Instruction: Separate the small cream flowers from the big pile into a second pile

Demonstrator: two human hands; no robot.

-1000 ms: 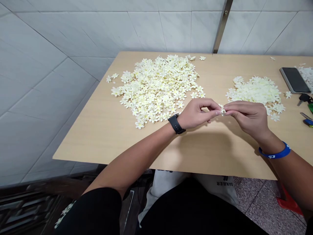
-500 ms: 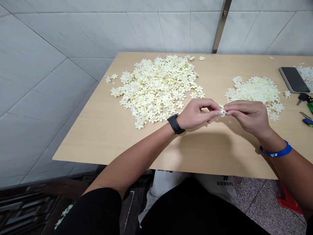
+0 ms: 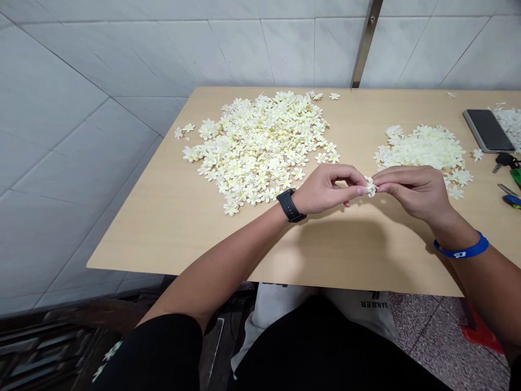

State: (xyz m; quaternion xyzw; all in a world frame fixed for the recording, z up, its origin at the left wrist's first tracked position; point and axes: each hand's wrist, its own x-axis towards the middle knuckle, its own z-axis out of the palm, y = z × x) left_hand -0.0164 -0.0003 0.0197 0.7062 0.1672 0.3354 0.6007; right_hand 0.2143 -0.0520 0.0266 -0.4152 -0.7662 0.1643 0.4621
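A small cream artificial flower [image 3: 370, 187] is held above the table between my two hands. My left hand [image 3: 331, 187] pinches it from the left with thumb and forefinger. From the right, the closed thumb and forefinger of my right hand [image 3: 415, 190] grip its other side; a tiny pale bit shows at these fingertips, too small to name. Behind my left hand spreads a large pile of flowers [image 3: 260, 146] with yellow centres. A smaller, flatter pile of pale flower pieces [image 3: 425, 146] lies behind my right hand, partly hidden by it.
On the right of the wooden table [image 3: 163, 228] lie a phone [image 3: 489, 131], a heap of small white pieces [image 3: 510, 126], a key [image 3: 504, 160] and blue-handled scissors [image 3: 512, 201]. A tiled wall [image 3: 236, 49] borders the table, with a metal strip [image 3: 366, 43] running up it.
The flower has turned slightly between my fingertips, showing more of its petals. My right wrist has shifted a little; both hands stay in nearly the same place.
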